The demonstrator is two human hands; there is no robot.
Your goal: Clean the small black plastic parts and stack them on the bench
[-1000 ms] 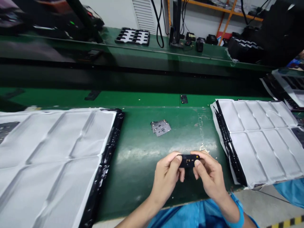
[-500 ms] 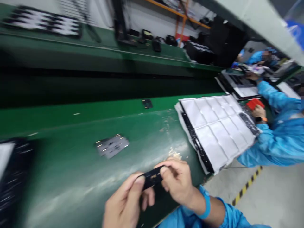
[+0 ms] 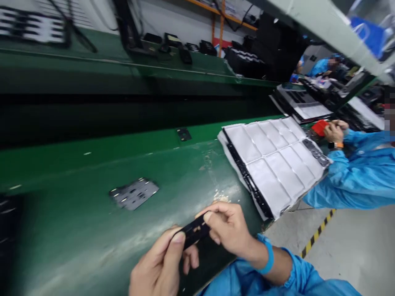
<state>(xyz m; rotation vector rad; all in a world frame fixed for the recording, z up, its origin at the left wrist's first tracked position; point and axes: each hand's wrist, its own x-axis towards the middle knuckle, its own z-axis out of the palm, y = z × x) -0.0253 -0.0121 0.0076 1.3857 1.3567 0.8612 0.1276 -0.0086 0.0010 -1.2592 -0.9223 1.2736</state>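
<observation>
Both my hands hold one small flat black part [image 3: 194, 231] with gold marks above the front edge of the green table [image 3: 92, 242]. My left hand [image 3: 160, 267] pinches its left end between thumb and forefinger. My right hand [image 3: 228, 228] pinches the right end. A blue band sits on my right wrist. Farther back on the table, to the left of my hands, lies a small pile of grey metal plates [image 3: 133, 193].
A black tray stack covered with white padded sheet [image 3: 271, 160] lies at the right. A co-worker in a blue coat [image 3: 354, 172] sits beyond it, hand on a red object [image 3: 319, 127]. A small black part [image 3: 183, 134] lies on the green belt behind.
My view has swung right and tilted, so the left tray has left the frame and the co-worker has appeared. My hands still grip the black part.
</observation>
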